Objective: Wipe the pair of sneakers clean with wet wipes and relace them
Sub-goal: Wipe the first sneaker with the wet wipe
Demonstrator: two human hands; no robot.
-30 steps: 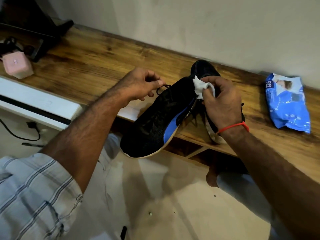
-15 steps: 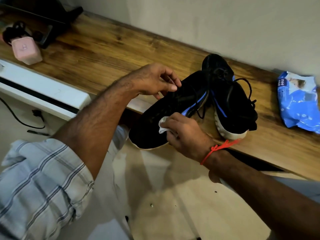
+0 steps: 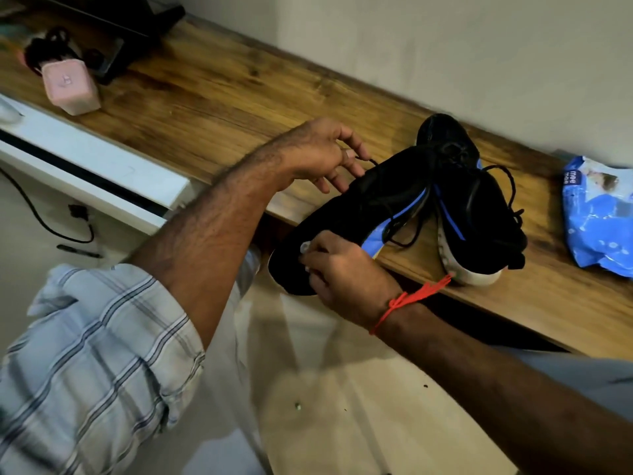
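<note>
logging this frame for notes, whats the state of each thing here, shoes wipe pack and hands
near shoe: toe overhanging the shelf edge, being wiped, lace loose
far shoe: resting on the shelf, untouched, lace loose
wipe: bunched in the right hand, pressed on the near shoe's toe
pack: lying on the shelf, crumpled
left hand: fingers pinching the near shoe's lace
right hand: gripping the wipe

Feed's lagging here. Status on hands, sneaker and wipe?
Left hand pinches black lace. Right hand presses wet wipe on near sneaker toe, overhanging the wooden desk. Second sneaker alongside; nothing blocking.
</note>
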